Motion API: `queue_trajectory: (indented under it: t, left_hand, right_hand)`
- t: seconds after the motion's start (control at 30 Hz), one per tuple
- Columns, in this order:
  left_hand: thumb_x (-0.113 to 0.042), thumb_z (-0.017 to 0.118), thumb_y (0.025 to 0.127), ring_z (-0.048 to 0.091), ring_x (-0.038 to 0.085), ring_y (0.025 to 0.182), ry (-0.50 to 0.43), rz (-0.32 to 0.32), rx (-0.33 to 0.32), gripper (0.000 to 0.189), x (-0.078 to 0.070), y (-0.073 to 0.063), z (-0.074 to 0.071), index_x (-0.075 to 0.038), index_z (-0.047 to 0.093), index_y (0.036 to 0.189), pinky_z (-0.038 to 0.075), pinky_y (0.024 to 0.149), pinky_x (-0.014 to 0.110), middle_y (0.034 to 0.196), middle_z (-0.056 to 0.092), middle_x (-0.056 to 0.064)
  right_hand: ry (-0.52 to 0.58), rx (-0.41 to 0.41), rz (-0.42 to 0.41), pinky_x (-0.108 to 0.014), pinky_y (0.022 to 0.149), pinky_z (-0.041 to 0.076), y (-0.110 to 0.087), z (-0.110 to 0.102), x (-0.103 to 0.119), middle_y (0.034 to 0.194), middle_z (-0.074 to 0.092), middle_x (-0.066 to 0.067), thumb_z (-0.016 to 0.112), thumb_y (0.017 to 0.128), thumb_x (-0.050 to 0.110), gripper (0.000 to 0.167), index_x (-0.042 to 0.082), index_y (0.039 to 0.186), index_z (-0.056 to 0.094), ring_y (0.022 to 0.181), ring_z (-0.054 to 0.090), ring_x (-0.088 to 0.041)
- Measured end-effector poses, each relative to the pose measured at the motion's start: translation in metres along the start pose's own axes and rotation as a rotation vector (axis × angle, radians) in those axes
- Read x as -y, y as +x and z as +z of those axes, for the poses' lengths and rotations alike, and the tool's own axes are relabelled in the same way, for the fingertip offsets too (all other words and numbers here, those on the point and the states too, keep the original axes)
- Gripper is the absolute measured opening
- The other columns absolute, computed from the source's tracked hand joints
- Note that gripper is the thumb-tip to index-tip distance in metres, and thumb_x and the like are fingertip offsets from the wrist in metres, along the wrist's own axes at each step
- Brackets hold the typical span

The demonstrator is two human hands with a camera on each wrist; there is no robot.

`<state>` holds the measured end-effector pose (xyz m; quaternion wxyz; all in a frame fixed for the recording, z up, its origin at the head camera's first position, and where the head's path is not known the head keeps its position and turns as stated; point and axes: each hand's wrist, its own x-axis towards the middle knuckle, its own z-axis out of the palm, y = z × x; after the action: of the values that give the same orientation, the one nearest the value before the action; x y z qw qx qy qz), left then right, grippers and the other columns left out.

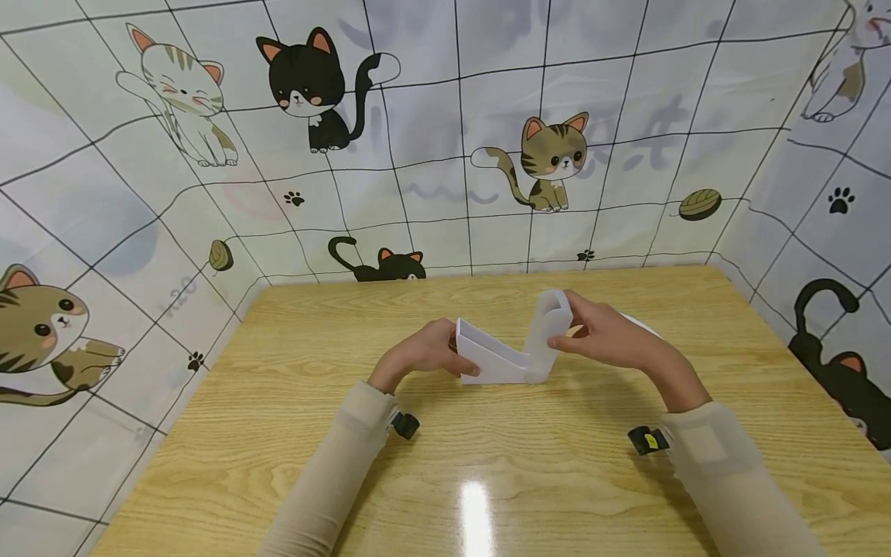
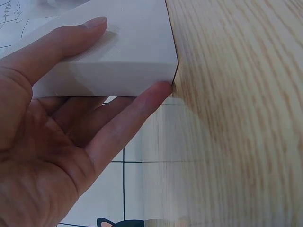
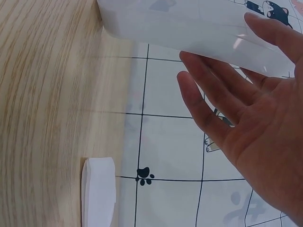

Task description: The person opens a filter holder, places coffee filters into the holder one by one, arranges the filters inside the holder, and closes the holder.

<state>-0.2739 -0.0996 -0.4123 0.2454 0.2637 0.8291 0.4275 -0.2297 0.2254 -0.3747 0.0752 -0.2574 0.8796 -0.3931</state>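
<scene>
A white box (image 1: 490, 367) with a sloping open top stands on the wooden table, its tall end to the left. My left hand (image 1: 435, 348) grips that tall end, thumb on the near face and fingers round the end. In the left wrist view the box's smooth white side (image 2: 123, 78) meets the table. At the box's low right end, a translucent white plastic piece (image 1: 539, 333) rises upright, leaning right, with a curved top. My right hand (image 1: 605, 333) holds its upper part between thumb and fingers; the right wrist view shows the clear plastic (image 3: 189, 35) between them.
A slim white object (image 3: 99, 191) lies on the table beyond my right hand, partly hidden in the head view. The wooden table (image 1: 390, 480) runs back to a cloth wall (image 1: 431, 186) printed with cats and grid lines, with more cloth at both sides.
</scene>
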Motion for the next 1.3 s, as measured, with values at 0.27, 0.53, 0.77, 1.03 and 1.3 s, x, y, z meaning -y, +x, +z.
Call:
queue_trajectory:
  t: [0.27, 0.53, 0.77, 1.03, 1.3]
  left_hand:
    - [-0.011, 0.084, 0.085, 0.075, 0.018, 0.089, 0.010, -0.003, -0.003, 0.043, 0.000, 0.000, 0.000, -0.006, 0.071, 0.125, 0.065, 0.078, 0.045, 0.117, 0.076, 0.013]
    - [-0.010, 0.085, 0.084, 0.075, 0.018, 0.088, 0.010, -0.003, -0.005, 0.043, -0.001, 0.000, 0.001, -0.006, 0.071, 0.125, 0.065, 0.077, 0.044, 0.117, 0.076, 0.013]
    - [-0.011, 0.085, 0.084, 0.076, 0.017, 0.085, 0.034, 0.001, -0.007, 0.041, 0.001, 0.002, 0.001, -0.008, 0.072, 0.124, 0.065, 0.074, 0.042, 0.115, 0.077, 0.012]
    - [-0.011, 0.085, 0.084, 0.076, 0.017, 0.083, 0.028, -0.007, -0.010, 0.041, 0.001, 0.001, 0.001, -0.008, 0.072, 0.123, 0.066, 0.074, 0.043, 0.113, 0.078, 0.012]
    - [-0.012, 0.085, 0.084, 0.076, 0.017, 0.084, 0.020, -0.011, -0.015, 0.042, 0.000, 0.000, 0.001, -0.008, 0.072, 0.124, 0.066, 0.074, 0.043, 0.114, 0.077, 0.012]
  right_hand:
    - [-0.002, 0.001, -0.009, -0.044, 0.089, 0.062, 0.000, -0.002, -0.001, 0.119, 0.068, -0.011, 0.073, 0.098, 0.022, 0.047, 0.008, 0.136, 0.048, 0.108, 0.069, -0.026]
    - [-0.008, -0.008, -0.020, -0.040, 0.087, 0.063, -0.001, -0.005, 0.002, 0.118, 0.069, -0.011, 0.073, 0.097, 0.019, 0.044, 0.007, 0.133, 0.050, 0.107, 0.069, -0.025]
    - [-0.005, -0.007, -0.037, -0.044, 0.090, 0.062, -0.003, -0.006, 0.003, 0.116, 0.070, -0.011, 0.072, 0.098, 0.019, 0.041, 0.007, 0.131, 0.050, 0.108, 0.069, -0.027]
    - [0.002, -0.007, -0.030, -0.037, 0.085, 0.062, -0.003, -0.008, 0.001, 0.117, 0.071, -0.012, 0.072, 0.099, 0.019, 0.042, 0.007, 0.132, 0.050, 0.108, 0.071, -0.027]
    - [-0.001, -0.014, -0.026, -0.040, 0.086, 0.062, -0.004, -0.010, 0.001, 0.117, 0.071, -0.012, 0.072, 0.098, 0.021, 0.042, 0.007, 0.132, 0.051, 0.107, 0.071, -0.026]
